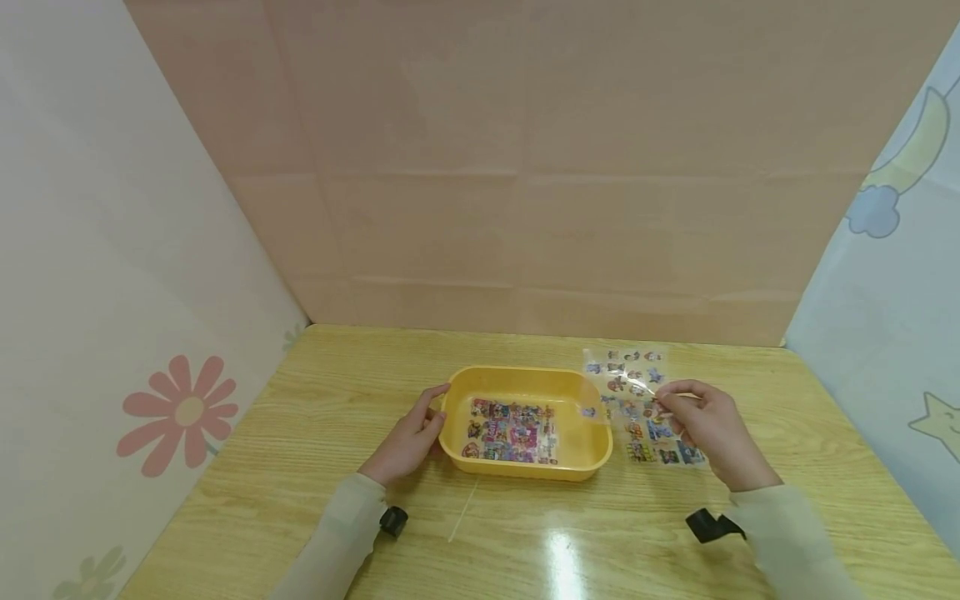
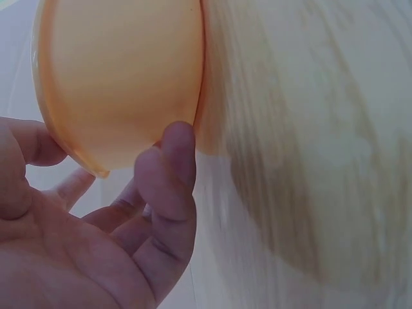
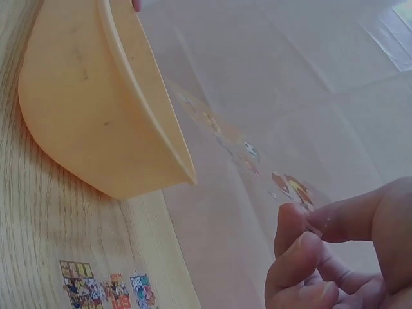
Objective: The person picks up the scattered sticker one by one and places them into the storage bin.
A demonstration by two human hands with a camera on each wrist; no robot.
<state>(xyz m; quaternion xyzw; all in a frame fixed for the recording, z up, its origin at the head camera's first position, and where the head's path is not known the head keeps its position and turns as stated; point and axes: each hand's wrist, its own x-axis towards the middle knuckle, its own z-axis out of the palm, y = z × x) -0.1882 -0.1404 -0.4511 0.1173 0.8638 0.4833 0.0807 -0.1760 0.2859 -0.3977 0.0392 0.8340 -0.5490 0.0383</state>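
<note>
A yellow plastic tub (image 1: 525, 472) stands on the table, with several colourful sticker sheets (image 1: 517, 433) lying flat inside it. My left hand (image 1: 408, 437) grips the tub's left end; in the left wrist view its thumb is at the rim and the curled fingers touch the outer wall (image 2: 122, 77). Between thumb and index finger, my right hand (image 1: 708, 425) pinches the edge of a clear sticker sheet (image 1: 626, 375). That sheet is raised and slants over the tub's right rim. Below the right hand, another sticker sheet (image 1: 663, 446) lies on the table, partly covered by the hand.
The wooden table (image 1: 360, 358) ends at a tan paper-like wall (image 1: 525, 250) behind. Patterned panels with a flower (image 1: 180, 411) and a moon (image 1: 918, 142) enclose both sides. A thin pale strip (image 1: 463, 512) lies in front of the tub.
</note>
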